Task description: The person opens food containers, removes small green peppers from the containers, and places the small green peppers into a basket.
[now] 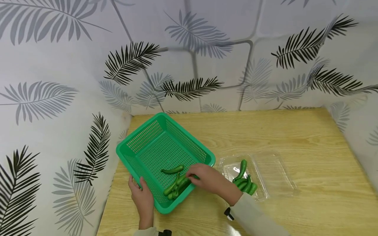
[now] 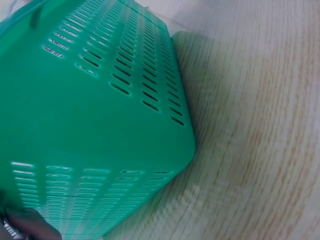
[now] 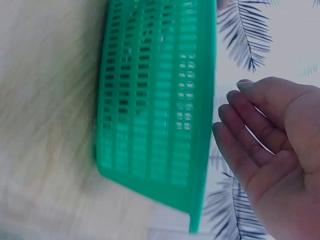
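Observation:
A green slotted basket (image 1: 144,129) stands on the table at the left, with several green peppers (image 1: 173,169) on its floor near the front right corner. At its left front wall my left hand (image 1: 142,198) grips the rim, thumb over the edge and fingers outside. In the left wrist view, one dark fingertip (image 2: 35,224) shows against the slotted wall. My right hand (image 1: 208,178) reaches over the basket's right rim, close above the peppers. Seen in the right wrist view, its fingers (image 3: 247,145) are loosely bent with nothing between them.
Right of the basket lies a clear plastic clamshell box (image 1: 262,178), its lid (image 1: 277,173) folded out to the right. Several more green peppers (image 1: 242,170) lie in it. A leaf-patterned cloth (image 1: 206,65) hangs behind and beside the wooden table (image 1: 319,157).

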Motion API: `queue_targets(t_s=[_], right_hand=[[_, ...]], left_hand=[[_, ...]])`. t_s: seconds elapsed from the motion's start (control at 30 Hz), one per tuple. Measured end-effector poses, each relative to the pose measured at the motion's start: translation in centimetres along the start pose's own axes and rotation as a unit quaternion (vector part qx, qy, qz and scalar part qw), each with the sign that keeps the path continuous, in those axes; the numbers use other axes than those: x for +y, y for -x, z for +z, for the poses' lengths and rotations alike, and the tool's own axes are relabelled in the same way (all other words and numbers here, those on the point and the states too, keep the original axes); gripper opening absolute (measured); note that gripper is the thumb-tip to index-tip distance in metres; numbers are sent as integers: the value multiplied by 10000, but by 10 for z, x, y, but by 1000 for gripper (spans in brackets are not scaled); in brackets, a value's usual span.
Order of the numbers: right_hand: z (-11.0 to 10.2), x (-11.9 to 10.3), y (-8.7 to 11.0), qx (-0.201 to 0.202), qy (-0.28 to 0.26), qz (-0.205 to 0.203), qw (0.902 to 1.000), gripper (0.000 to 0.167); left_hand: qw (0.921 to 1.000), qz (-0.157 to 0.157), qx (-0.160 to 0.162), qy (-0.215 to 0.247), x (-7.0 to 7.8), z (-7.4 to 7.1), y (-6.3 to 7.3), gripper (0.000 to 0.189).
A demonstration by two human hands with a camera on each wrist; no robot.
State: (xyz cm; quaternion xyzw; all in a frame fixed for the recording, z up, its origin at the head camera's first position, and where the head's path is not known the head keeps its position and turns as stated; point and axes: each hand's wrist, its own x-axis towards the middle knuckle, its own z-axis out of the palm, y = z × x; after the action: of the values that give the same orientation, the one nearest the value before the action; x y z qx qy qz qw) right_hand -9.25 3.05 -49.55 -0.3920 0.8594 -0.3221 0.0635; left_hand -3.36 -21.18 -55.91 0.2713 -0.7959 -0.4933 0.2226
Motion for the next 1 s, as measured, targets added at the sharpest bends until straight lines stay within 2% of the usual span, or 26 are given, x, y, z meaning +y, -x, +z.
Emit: queue_targets(t_s=[0.17,0.3,0.43,0.57,0.63,0.7,0.77,0.87,1.0], right_hand=[[-11,8,16,303,145,-124,9994,9],[-19,12,29,693,157,-254,9971,7],[-24,20,45,1068,209,-219,9938,10],[-25,37,62,1737,467,-127,9836,16],[-27,46,70,2086,634,-2,9759,18],[-28,55,78,2260,805,218,9706,19],[-28,63,85,2196,946,521,9696,19],[-26,75,95,1814,1198,947,9715,19],[-19,89,105,1357,1551,1118,9721,23]], left_hand=[[9999,19,-50,-96,0,0,0,54],[9999,96,1,-93,0,1,0,53],[9999,131,73,-79,0,2,-1,52],[9999,102,88,-73,0,2,-1,51],[9999,92,77,-67,0,2,-2,52],[9999,76,68,-55,0,1,-2,52],[10000,66,46,-41,0,1,-2,53],[10000,27,20,-32,0,0,-2,53],[10000,29,6,-42,-1,0,-2,53]])
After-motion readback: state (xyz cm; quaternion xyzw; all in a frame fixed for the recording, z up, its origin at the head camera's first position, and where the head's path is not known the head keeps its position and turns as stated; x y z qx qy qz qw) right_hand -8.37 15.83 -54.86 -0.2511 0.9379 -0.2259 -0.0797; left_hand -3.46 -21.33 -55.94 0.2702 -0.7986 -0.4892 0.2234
